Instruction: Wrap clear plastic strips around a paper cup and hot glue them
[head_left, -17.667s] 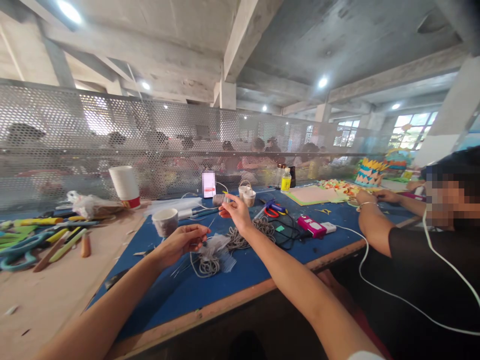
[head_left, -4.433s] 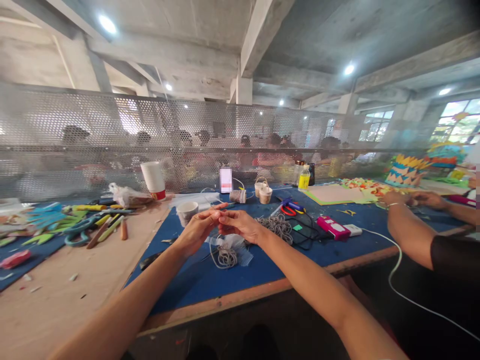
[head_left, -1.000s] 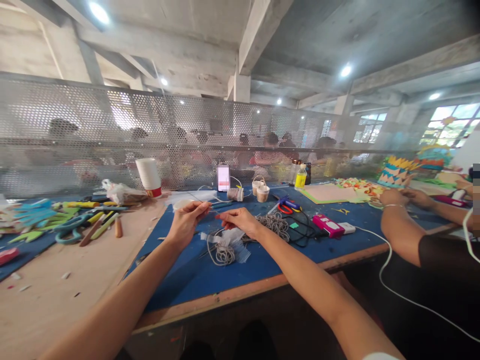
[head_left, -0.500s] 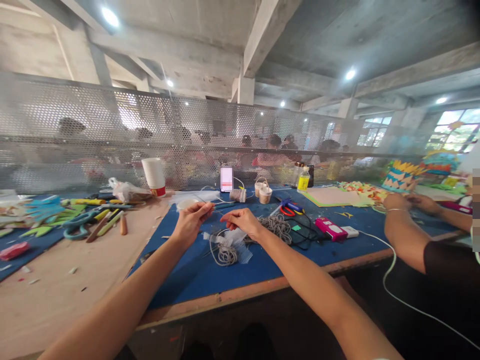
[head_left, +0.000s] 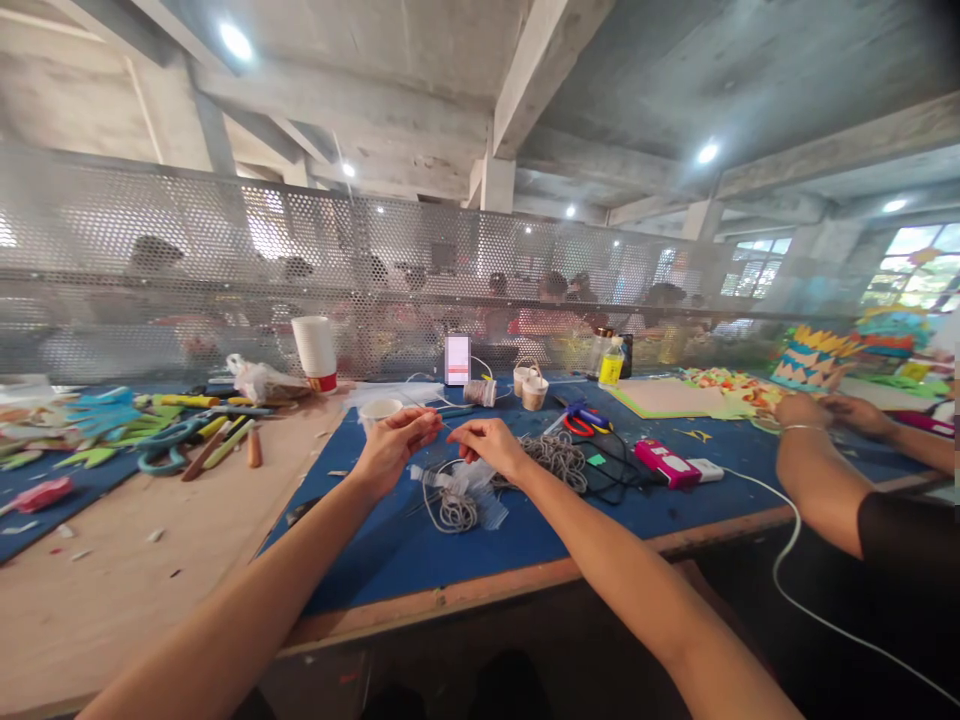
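Note:
Over the blue mat (head_left: 360,560), my left hand (head_left: 396,446) is closed in a pinch, with a thin pale strand at its fingertips. Just to its right, my right hand (head_left: 489,446) has its fingers curled together and pointing at the left one; whatever they grip is too small to make out. A small gap separates the two hands. Below them lie a coil of grey cord (head_left: 456,510) and crumpled clear plastic (head_left: 491,508). A larger tangle of grey cord (head_left: 559,460) sits beyond my right wrist. Behind my left hand stands a white paper cup (head_left: 380,408), partly hidden.
A phone (head_left: 457,360), a cord spool (head_left: 480,392) and small wrapped cups (head_left: 533,393) stand at the back. Red-handled scissors (head_left: 579,424) and a magenta box (head_left: 666,463) lie right. Tools (head_left: 225,440) and stacked cups (head_left: 315,352) are left. A co-worker's hands (head_left: 806,412) work at right.
My left hand has moved slightly right, so its fingertips are closer to my right hand's. More of the white cup shows behind it. The whole view has shifted a little.

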